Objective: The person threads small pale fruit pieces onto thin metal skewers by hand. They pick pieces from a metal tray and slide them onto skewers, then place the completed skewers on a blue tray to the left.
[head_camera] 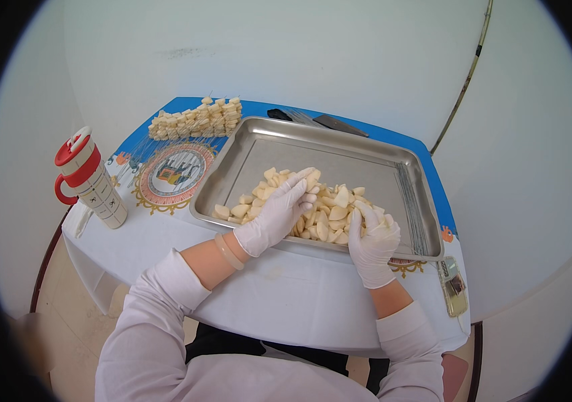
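A steel tray (286,134) lies before me with a heap of pale, cut vegetable pieces (322,226) along its near side. My left hand (278,211), in a white glove, holds a pale piece (312,179) between thumb and fingers above the heap. My gloved right hand (374,238) is at the heap's right side, its thumb and fingertips close together among the pieces; whether it grips one is hidden. Thin metal skewers (409,206) lie in the tray's right part. Skewered pale pieces (195,119) are stacked beyond the tray's left corner.
A red-lidded tumbler (96,181) stands at the left. Behind the tray lie a dark flat blade-like object (340,125), a black item (279,114) and more thin skewers. A phone in a clear case (452,287) rests at the table's right edge. A wall rises behind the table.
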The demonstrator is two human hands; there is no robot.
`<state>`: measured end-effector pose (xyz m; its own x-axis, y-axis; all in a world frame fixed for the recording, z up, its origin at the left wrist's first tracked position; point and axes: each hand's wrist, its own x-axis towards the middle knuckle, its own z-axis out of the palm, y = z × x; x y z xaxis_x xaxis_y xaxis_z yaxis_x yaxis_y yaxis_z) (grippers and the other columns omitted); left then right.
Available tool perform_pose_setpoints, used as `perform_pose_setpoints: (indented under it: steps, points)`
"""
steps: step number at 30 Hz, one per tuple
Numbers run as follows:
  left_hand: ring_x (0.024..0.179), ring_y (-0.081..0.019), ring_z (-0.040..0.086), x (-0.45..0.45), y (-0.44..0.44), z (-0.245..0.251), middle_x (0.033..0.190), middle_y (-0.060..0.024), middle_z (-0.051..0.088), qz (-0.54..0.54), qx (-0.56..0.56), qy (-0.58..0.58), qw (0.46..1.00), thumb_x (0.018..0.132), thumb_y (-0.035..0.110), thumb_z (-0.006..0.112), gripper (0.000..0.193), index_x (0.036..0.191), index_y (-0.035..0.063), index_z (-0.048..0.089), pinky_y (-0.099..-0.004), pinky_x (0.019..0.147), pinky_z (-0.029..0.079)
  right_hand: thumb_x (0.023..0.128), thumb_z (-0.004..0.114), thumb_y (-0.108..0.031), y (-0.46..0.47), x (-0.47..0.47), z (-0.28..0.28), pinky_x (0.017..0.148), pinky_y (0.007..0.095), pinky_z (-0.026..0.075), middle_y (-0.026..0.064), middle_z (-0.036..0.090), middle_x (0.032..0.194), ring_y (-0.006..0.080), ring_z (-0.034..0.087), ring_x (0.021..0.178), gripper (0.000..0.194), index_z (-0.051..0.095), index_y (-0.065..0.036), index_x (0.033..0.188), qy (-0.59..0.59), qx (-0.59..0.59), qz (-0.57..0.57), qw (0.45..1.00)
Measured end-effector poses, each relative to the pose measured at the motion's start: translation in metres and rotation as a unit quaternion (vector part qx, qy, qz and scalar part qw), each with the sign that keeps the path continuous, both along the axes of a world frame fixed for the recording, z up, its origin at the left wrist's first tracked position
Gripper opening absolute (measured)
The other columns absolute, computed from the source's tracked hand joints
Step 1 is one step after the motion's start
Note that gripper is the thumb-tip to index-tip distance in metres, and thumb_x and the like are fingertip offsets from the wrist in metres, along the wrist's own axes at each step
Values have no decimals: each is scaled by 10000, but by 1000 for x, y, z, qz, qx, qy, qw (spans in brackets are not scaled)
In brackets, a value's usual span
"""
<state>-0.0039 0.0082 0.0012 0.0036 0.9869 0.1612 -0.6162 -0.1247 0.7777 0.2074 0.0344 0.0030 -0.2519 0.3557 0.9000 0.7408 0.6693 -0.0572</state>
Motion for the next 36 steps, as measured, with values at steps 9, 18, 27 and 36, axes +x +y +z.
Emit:
perform_pose_setpoints:
  steps: [9,18,27,36]
  points:
    - [878,-57,546,-1,1,-3,1074,1,608,5,2,-6,1000,1077,232,506,420,1462,71,455,-221,818,471,831,726,-126,1,0,-4,647,422,459,36,675,854,275,600,717,160,727,-147,990,12,-7,19,1000]
    - [871,-55,542,0,-1,0,1056,12,607,11,2,1,1000,1075,236,510,422,1460,70,452,-222,810,469,826,731,-126,0,-1,-4,660,418,455,27,663,841,265,595,723,175,729,-150,999,13,-14,17,1000]
    - [879,-80,531,2,-2,3,1077,-34,578,31,1,-4,1000,1054,188,550,374,1399,81,454,-226,806,466,832,729,-131,0,-1,-4,659,410,452,23,672,855,262,595,726,166,730,-150,997,7,-13,3,1000]
    - [888,-57,550,4,4,-6,1018,2,621,95,-3,64,993,1006,199,638,271,1219,56,551,-221,811,470,835,725,-125,0,0,-5,652,420,459,31,672,848,270,605,729,167,728,-144,1001,-1,-23,-6,1000]
